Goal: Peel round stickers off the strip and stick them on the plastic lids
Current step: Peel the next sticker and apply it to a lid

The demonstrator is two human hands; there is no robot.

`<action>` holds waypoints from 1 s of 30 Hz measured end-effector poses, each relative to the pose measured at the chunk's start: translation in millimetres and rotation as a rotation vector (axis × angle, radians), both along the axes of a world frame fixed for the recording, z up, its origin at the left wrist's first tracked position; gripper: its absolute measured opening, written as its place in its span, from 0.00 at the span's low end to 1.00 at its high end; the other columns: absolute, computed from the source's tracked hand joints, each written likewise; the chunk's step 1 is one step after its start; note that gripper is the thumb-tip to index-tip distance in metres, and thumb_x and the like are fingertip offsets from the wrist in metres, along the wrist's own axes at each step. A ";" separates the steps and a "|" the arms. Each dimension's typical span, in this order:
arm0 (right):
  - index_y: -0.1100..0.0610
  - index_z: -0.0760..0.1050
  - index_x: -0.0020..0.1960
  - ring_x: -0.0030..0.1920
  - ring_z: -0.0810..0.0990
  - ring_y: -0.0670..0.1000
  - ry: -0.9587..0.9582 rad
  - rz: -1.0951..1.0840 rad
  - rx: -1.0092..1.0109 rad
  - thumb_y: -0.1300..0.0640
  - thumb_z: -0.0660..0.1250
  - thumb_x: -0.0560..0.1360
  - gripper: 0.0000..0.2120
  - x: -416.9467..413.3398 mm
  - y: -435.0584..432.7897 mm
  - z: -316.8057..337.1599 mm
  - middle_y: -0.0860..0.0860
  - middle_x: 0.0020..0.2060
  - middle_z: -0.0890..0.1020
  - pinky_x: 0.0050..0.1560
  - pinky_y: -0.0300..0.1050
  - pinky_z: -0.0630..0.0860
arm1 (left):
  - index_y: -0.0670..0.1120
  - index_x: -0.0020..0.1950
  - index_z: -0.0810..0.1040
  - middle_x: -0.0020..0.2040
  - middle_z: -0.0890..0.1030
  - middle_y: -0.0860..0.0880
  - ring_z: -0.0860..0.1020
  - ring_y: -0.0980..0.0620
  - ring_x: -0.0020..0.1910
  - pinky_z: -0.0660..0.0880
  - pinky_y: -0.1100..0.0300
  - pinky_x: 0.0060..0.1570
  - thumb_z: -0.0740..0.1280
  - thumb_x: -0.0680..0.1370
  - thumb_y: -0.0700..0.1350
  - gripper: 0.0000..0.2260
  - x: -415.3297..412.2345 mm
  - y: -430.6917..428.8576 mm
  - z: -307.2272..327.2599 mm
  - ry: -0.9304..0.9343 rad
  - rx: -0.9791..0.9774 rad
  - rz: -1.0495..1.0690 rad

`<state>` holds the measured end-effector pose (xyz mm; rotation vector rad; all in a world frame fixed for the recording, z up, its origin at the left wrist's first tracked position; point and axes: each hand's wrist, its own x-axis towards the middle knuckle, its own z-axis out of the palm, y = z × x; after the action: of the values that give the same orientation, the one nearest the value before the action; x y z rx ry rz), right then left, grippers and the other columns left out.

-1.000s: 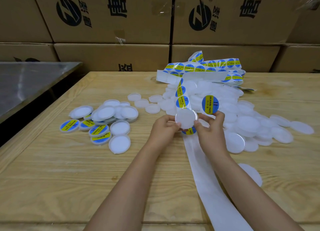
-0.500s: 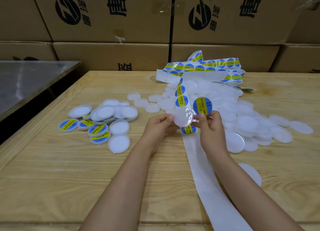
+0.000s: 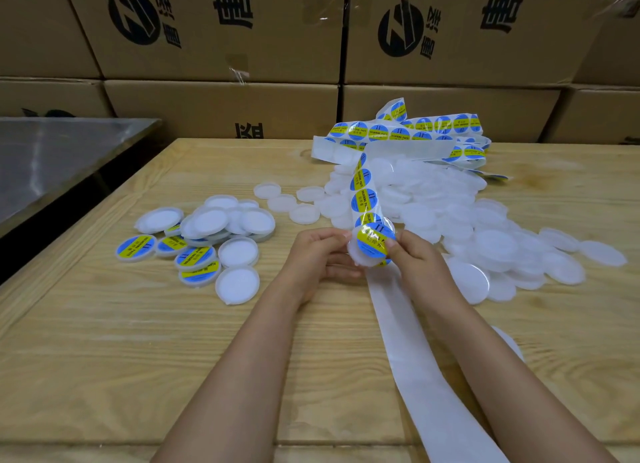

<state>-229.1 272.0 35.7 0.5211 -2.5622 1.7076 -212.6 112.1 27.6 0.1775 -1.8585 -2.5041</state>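
Between the hands, above the wooden table (image 3: 104, 341), a round sticker (image 3: 375, 245) is being pressed onto a plastic lid (image 3: 355, 257). The left hand (image 3: 318, 256) is pinching the lid's rim, the right hand (image 3: 415, 266) the sticker's edge. It is risking a crooked, creased landing, as one side seems unstuck. Fingers (image 3: 334, 235) are hiding the lid's rim; the strip (image 3: 363, 192) behind is blurring into it.

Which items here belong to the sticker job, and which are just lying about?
In the job:
left hand, holding a lid
right hand, pinching a sticker against it
sticker strip
bare lids
finished lids
backing, already peeled

Lying about:
cardboard boxes
metal table
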 end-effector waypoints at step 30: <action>0.65 0.73 0.45 0.42 0.75 0.56 0.210 -0.094 0.324 0.57 0.60 0.78 0.10 1.6 -5.6 -1.8 0.58 0.41 0.78 0.43 0.50 0.69 | 0.41 0.39 0.80 0.33 0.83 0.45 0.81 0.50 0.29 0.79 0.59 0.31 0.62 0.77 0.33 0.10 1.1 10.8 -2.3 0.056 -0.154 0.093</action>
<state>-227.5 266.4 34.0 0.5458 -2.6683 1.1452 -211.4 122.9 25.3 0.1845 -1.9624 -2.2705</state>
